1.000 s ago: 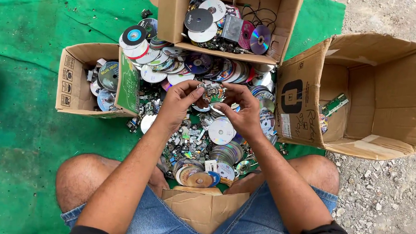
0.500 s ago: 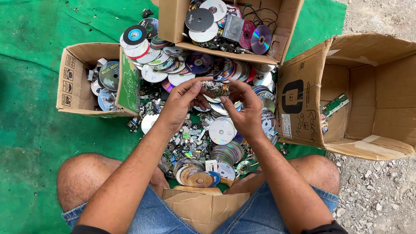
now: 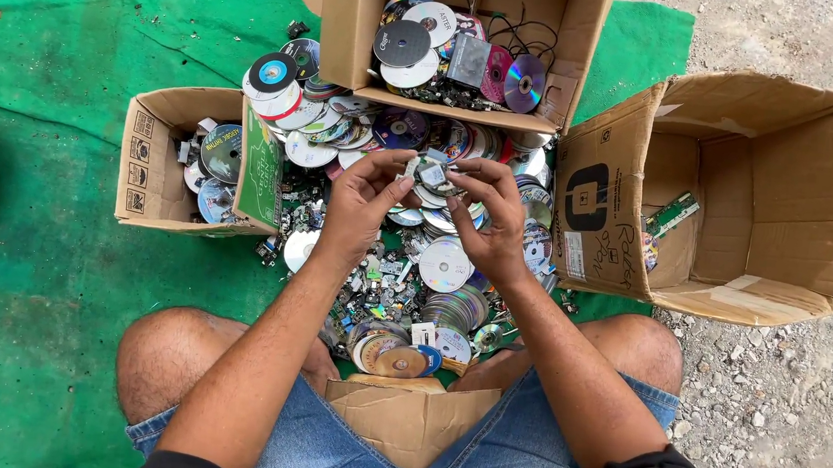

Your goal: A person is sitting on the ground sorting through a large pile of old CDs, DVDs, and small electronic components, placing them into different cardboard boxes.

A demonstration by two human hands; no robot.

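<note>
Landmark for all places: the heap of discs (image 3: 434, 266) on the green mat (image 3: 38, 311).

- Cardboard flap (image 3: 405, 419): on the near side of the heap, lodged between the person's knees.
- Left hand (image 3: 359, 204) and right hand (image 3: 488, 220): raised above the heap's middle, higher and closer together than a second ago, when both were lower among the discs. Fingertips of both are pinched on one small grey component (image 3: 432, 173), lifted clear of the heap and held between them. The piece is judged to be singled out for inspection or pulling apart.
- Small carton (image 3: 156, 166): left of the heap, discs and a green circuit board (image 3: 260, 165) inside.
- Large carton (image 3: 771, 195): right of the heap, on its side, nearly bare but for a green board strip (image 3: 672, 213).
- Far carton (image 3: 474, 38): beyond the heap, discs and black cables inside.
</note>
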